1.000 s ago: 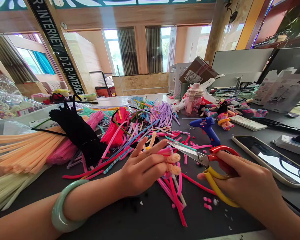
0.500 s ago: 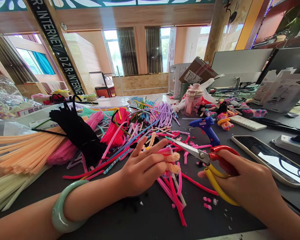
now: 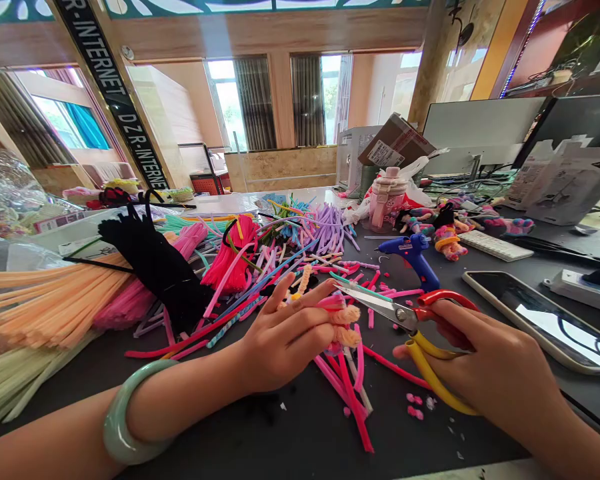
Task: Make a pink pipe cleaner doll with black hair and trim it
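My left hand (image 3: 285,337), a jade-green bangle (image 3: 123,417) on its wrist, is closed around a small pipe-cleaner figure (image 3: 347,325). Peach coils and some pink fuzz of it stick out past the fingers; the rest is hidden behind them. In my right hand (image 3: 500,367) are scissors (image 3: 405,315) with red and yellow handles. Their blades point left, almost together, and the tips lie close to my left fingertips above the figure. A thin teal-green pipe cleaner (image 3: 347,278) runs along the blades; whether it touches them I cannot tell.
Pipe-cleaner bundles in peach (image 3: 55,300), black (image 3: 155,267) and hot pink (image 3: 233,257) lie left. Beyond the scissors rests a blue glue gun (image 3: 413,257). At right are a phone (image 3: 545,320) and a white keyboard (image 3: 495,245). Pink scraps (image 3: 415,405) dot the dark table.
The scissors have shifted slightly left, bringing their tips closer to my left fingertips. My left hand and the figure in it stay nearly still.
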`<state>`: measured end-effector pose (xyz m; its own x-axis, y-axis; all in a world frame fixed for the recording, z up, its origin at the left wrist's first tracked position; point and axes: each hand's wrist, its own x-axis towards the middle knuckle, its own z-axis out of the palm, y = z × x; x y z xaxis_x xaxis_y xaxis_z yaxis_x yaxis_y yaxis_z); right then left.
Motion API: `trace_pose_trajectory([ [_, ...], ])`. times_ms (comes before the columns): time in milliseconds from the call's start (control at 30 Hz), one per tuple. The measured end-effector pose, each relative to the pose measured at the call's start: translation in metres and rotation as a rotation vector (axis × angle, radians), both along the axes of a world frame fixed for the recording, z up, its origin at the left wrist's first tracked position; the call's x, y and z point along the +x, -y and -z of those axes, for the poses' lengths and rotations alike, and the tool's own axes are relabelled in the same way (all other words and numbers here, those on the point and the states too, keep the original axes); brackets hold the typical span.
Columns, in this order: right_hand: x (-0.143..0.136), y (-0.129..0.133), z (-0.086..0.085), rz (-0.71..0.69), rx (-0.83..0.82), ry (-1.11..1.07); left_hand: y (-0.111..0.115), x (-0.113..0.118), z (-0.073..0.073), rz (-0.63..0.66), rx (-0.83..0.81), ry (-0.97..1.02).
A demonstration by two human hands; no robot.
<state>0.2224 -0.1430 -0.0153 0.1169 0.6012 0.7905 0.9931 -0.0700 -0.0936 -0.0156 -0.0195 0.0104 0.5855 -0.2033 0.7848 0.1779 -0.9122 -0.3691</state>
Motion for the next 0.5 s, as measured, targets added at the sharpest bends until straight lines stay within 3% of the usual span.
trace_pose_trajectory([
  [167,0.002,0.000,-0.002,0.016,-0.024,0.000,0.001,0.001,-0.002,0.034,-0.025,0.029],
  [333,0.009,0.000,-0.003,-0.104,-0.068,0.035,0.000,0.002,-0.003,0.062,-0.023,0.031],
  [500,0.013,-0.002,-0.002,-0.054,-0.020,0.016,-0.001,0.003,-0.002,0.065,-0.021,0.026],
])
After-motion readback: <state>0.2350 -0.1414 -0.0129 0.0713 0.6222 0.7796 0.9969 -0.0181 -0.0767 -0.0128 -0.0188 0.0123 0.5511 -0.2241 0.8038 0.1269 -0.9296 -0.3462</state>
